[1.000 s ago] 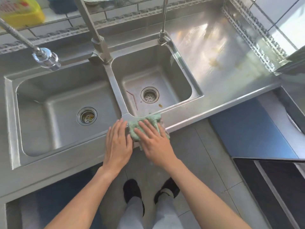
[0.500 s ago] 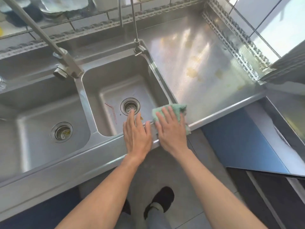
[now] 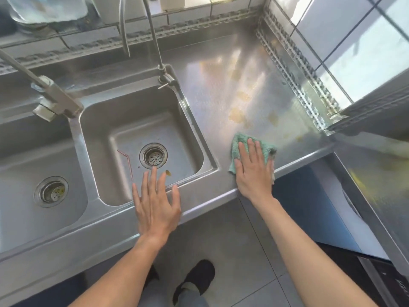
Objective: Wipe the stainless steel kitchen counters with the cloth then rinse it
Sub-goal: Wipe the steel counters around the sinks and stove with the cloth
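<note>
My right hand (image 3: 253,168) lies flat, fingers spread, pressing a green cloth (image 3: 238,141) onto the stainless steel counter (image 3: 221,89) just right of the right sink basin (image 3: 141,138), near the counter's front edge. Most of the cloth is hidden under the hand. My left hand (image 3: 156,202) rests flat with fingers apart on the front rim of that basin and holds nothing. Yellowish stains (image 3: 238,115) mark the counter just beyond the cloth.
A left basin (image 3: 37,173) adjoins the right one. Two faucets (image 3: 55,100) (image 3: 164,77) rise at the back. A thin red straw (image 3: 127,158) lies by the right drain. A tiled wall with a perforated metal strip (image 3: 296,80) bounds the counter on the right; another steel surface (image 3: 376,185) lies lower right.
My right hand has slid the cloth rightward along the front edge, from the divider between the basins onto the open counter. My left hand followed to the right basin's front rim.
</note>
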`<action>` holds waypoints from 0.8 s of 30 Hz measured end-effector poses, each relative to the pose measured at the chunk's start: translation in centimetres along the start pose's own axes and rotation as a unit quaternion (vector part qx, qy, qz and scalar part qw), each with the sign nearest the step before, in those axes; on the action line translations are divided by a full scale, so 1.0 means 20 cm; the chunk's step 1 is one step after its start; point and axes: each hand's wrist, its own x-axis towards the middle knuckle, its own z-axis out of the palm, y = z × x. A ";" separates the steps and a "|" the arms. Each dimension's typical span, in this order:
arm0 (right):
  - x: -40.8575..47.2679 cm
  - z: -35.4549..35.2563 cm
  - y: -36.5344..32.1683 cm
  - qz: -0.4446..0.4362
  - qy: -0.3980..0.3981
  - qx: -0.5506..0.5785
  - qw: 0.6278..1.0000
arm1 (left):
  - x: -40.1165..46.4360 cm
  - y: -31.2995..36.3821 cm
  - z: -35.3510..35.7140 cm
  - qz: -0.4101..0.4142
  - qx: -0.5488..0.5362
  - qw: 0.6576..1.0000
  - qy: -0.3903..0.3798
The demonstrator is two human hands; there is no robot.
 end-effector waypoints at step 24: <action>-0.33 0.04 -0.23 -0.116 -0.053 -0.018 0.992 | 0.00 0.01 -0.05 -0.010 -0.035 0.998 -0.056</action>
